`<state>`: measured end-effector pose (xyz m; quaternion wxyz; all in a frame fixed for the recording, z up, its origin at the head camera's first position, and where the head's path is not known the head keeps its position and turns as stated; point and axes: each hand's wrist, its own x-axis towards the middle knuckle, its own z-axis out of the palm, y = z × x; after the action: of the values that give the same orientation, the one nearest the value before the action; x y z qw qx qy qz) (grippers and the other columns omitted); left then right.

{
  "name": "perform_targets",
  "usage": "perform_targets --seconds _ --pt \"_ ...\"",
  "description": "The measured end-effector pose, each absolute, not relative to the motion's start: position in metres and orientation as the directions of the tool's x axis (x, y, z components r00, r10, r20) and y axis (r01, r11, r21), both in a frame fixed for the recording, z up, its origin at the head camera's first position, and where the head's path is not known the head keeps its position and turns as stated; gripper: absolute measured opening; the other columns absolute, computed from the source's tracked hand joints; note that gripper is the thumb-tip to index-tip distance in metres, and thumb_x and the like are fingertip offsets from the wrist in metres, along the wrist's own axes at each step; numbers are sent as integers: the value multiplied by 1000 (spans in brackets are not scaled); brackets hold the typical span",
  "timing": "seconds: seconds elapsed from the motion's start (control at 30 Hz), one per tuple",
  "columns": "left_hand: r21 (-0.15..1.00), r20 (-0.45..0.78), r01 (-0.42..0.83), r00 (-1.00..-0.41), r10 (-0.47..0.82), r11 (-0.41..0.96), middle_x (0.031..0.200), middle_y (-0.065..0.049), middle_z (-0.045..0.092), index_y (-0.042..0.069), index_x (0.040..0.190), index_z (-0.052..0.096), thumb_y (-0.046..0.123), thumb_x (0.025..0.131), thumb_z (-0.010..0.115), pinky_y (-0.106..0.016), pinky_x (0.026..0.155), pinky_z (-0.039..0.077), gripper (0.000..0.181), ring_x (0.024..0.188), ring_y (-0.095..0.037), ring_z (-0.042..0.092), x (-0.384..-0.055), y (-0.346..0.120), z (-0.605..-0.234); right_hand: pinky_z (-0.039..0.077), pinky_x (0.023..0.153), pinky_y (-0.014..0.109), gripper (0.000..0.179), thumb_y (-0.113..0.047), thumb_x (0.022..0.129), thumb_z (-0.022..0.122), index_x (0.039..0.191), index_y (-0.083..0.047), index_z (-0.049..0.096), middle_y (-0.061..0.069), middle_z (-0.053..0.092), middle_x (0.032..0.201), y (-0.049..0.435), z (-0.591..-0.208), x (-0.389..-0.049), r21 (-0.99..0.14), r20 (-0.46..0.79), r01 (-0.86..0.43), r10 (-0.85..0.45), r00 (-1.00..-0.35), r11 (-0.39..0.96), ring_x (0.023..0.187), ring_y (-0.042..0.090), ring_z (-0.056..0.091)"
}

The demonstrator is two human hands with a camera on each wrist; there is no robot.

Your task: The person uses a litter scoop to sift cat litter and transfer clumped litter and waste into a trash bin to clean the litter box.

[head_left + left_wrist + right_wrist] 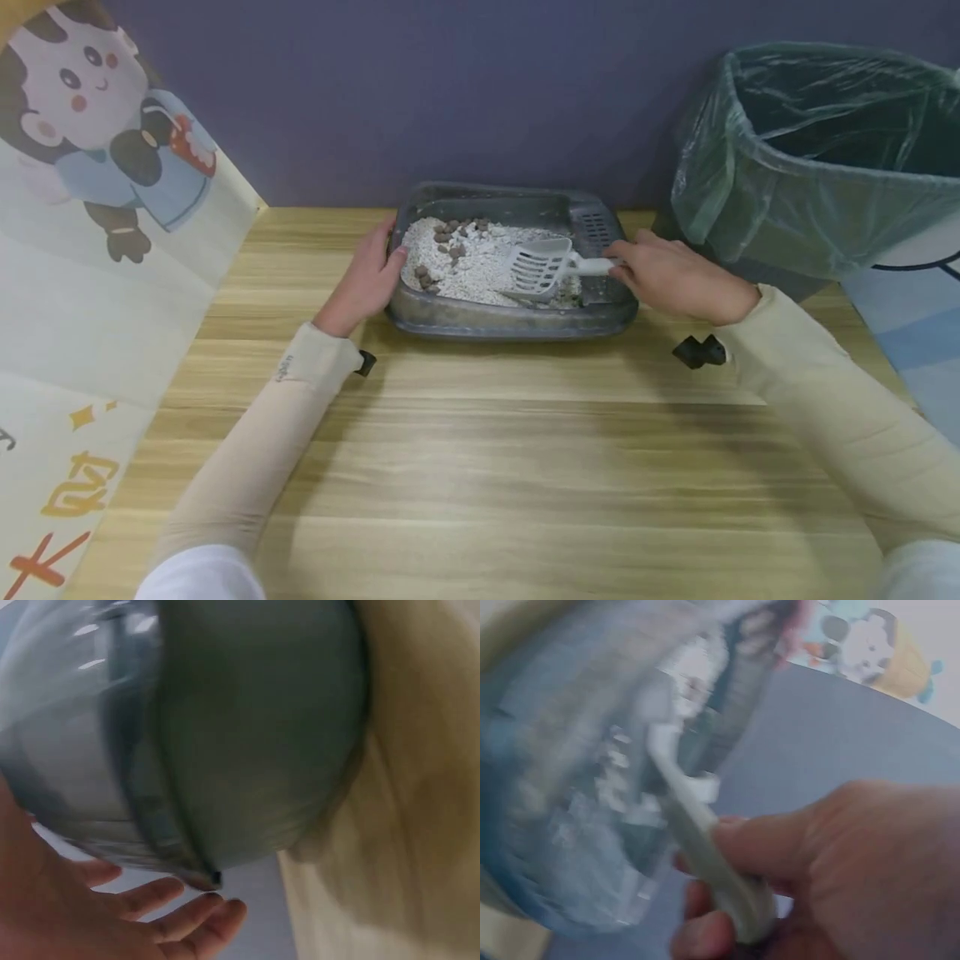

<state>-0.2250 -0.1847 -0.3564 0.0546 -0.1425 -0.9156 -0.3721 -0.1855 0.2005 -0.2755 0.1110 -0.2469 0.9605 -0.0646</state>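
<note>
Scoop (pixel 552 263) in tray (pixel 510 325), right hand (pixel 675 273) pinching its handle (pixel 593 267) | left hand (pixel 367 279) grasping tray's left end | step: apparently sifting litter (pixel 476 273) | next: probably steady lift

left arm (pixel 247 458) and right arm (pixel 840 417) stretched forward, left hand (pixel 363 273) with thumb (pixel 394 262) apart from its fingers (pixel 214 930), right hand (pixel 678 277) curled in a grip
</note>
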Motion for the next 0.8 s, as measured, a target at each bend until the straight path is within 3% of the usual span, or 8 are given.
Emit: perform_targets --seconds 0.1,0.23,0.37,0.53,0.67,0.8 --pt "688 178 279 -960 217 670 151 -20 21 3 150 15 23 99 33 -47 111 16 58 137 -33 21 -225 -184 -360 41 60 39 35 -13 99 47 132 -1 51 14 55 98 196 -262 -190 -145 -232 -473 -494 -838 869 76 26 48" --pt "696 147 246 -968 202 674 154 -16 16 7 151 11 26 99 30 -48 111 14 58 138 -30 16 -224 -182 -361 40 58 38 37 -9 98 48 134 -2 50 16 56 103 186 -259 -193 -146 -285 -494 -515 -809 857 78 26 48" --pt "699 143 238 -970 194 674 154 -15 15 8 151 10 27 99 29 -49 110 15 59 139 -30 15 -223 -180 -361 38 58 36 36 -6 97 49 133 -3 51 13 56 101 176 -267 -197 -170 -284 -500 -529 -800 849 78 26 46" --pt "694 144 234 -972 187 681 154 -17 15 7 151 11 26 99 30 -49 110 15 58 138 -30 16 -221 -180 -360 43 67 39 34 -8 98 48 131 -1 51 13 59 105 155 -290 -209 -233 -338 -471 -525 -782 851 86 26 54" --pt "687 144 236 -971 190 687 153 -18 17 7 151 12 26 99 31 -49 110 16 58 138 -31 17 -222 -180 -361 44 67 39 21 -10 99 46 116 -2 56 10 60 90 133 -315 -222 -288 -360 -450 -531 -767 845 73 23 56" --pt "685 153 238 -971 184 689 153 -18 18 6 151 12 26 99 31 -47 111 16 58 138 -29 17 -222 -179 -362 42 60 37 18 -18 99 49 105 -2 57 7 56 74 115 -335 -233 -327 -260 -476 -562 -785 817 59 20 51"
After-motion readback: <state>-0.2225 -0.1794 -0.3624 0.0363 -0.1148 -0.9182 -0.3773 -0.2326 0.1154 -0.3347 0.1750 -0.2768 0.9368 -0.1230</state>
